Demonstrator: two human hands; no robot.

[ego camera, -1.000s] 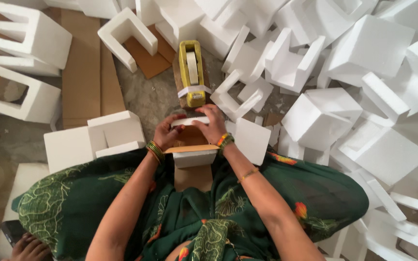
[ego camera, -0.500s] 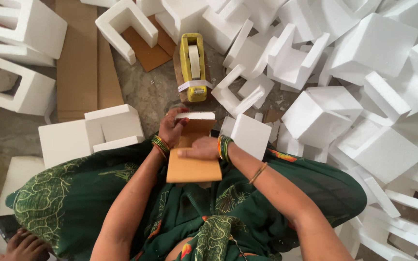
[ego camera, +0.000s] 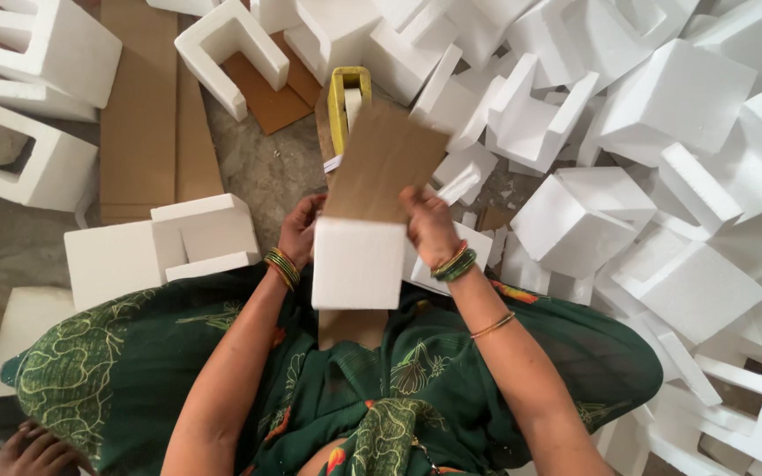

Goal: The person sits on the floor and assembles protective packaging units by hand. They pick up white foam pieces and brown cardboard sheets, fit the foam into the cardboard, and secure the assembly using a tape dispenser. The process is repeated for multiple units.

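I hold a white foam block (ego camera: 358, 263) with a brown cardboard sheet (ego camera: 384, 161) on its far side, lifted above my lap. My left hand (ego camera: 299, 231) grips its left edge, and my right hand (ego camera: 427, 225) grips its right edge. Both wrists wear green and gold bangles. Just beyond the cardboard, a yellow tape dispenser (ego camera: 347, 99) lies on the floor, partly hidden by the sheet.
White foam corner pieces (ego camera: 663, 176) are heaped to the right and ahead. A foam block (ego camera: 165, 245) sits at my left knee. Flat cardboard sheets (ego camera: 141, 106) lie on the floor at the left. Another person's hand (ego camera: 33, 448) shows at the bottom left corner.
The foam and cardboard piece has been lifted from my lap and tilted up toward the camera, its white face now toward me. Both hands moved to its sides.
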